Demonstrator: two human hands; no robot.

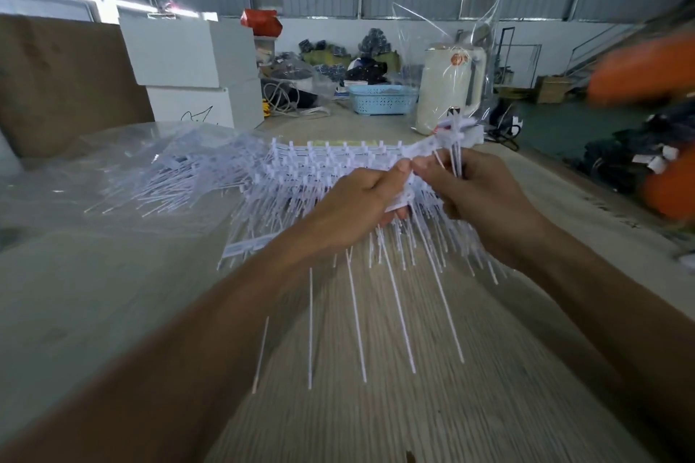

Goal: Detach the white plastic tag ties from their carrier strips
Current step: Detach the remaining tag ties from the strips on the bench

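Observation:
A white carrier strip (408,195) with long thin tag ties (398,308) hanging toward me is held above the wooden table (376,406). My left hand (357,207) grips the strip from the left, thumb on top. To its right, my right hand (485,195) pinches a small bunch of ties (457,147) that stick upward. Under and beyond the hands lies a stack of more strips with ties (323,162). A loose pile of ties (169,177) rests on clear plastic to the left.
At the back of the table stand a blue basket (381,100), a cream appliance in a clear bag (449,86) and white boxes (195,68). A brown board (56,79) leans at the left. Blurred orange shapes (647,68) and dark clothing lie at the right.

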